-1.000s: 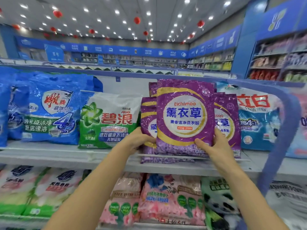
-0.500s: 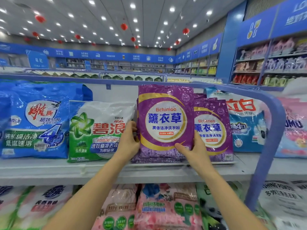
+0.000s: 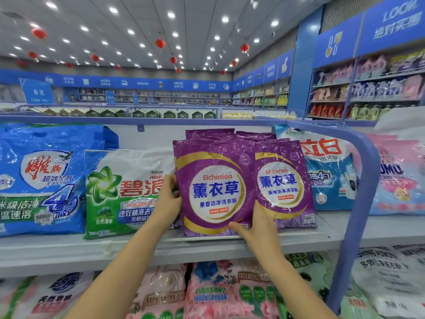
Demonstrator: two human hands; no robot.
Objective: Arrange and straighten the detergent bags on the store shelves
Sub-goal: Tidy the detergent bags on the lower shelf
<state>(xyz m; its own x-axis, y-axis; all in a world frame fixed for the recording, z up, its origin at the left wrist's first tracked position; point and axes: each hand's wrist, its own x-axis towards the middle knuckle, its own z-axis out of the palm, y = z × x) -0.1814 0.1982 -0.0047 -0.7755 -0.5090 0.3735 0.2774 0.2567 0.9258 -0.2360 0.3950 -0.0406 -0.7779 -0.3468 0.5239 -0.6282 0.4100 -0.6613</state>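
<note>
Front purple bag [image 3: 216,187] upright on the shelf [image 3: 69,247], long axis vertical, leaning a touch left. Left hand [image 3: 166,201] gripping its left edge, right hand [image 3: 257,224] pinching the bottom right corner. Second purple bag [image 3: 285,180] just behind, to the right.

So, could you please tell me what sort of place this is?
Most likely a supermarket's laundry aisle: detergent bags face out on a shelf, blue signs hang above, and stocked wall shelving lines the room.

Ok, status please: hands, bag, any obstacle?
Left hand, right hand gripping front purple plastic detergent bag, upright on shelf. Green-white bag touching left hand.
</note>
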